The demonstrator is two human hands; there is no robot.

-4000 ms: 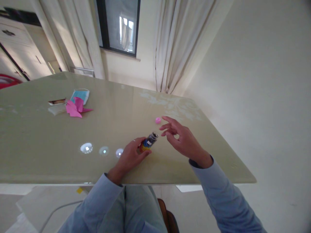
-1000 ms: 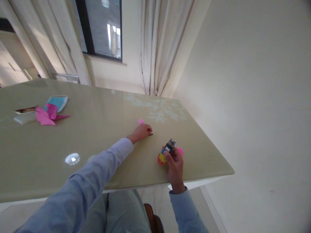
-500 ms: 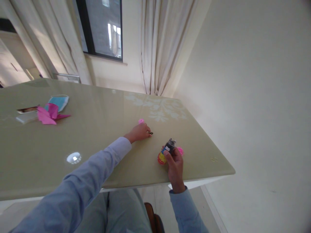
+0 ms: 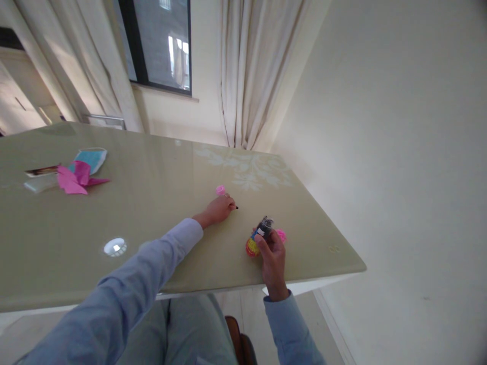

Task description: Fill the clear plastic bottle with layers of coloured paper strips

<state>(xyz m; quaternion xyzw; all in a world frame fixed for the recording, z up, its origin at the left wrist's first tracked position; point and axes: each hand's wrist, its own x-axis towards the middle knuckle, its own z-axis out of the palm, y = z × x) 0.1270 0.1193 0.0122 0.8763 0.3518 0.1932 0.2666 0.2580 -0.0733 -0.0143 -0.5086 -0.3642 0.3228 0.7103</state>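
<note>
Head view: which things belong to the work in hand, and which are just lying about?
In the hands or close by:
jar with multicoloured contents, in the right hand
small dark piece, at the fingertips of the left hand
small pink piece, near the left hand
another pink piece, beside the right hand

Lying about:
pink folded paper
blue face mask
clear flat case

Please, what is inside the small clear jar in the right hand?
Inside the small clear jar, black, blue, yellow and red layers show. The right hand covers part; contents there are hidden.
</note>
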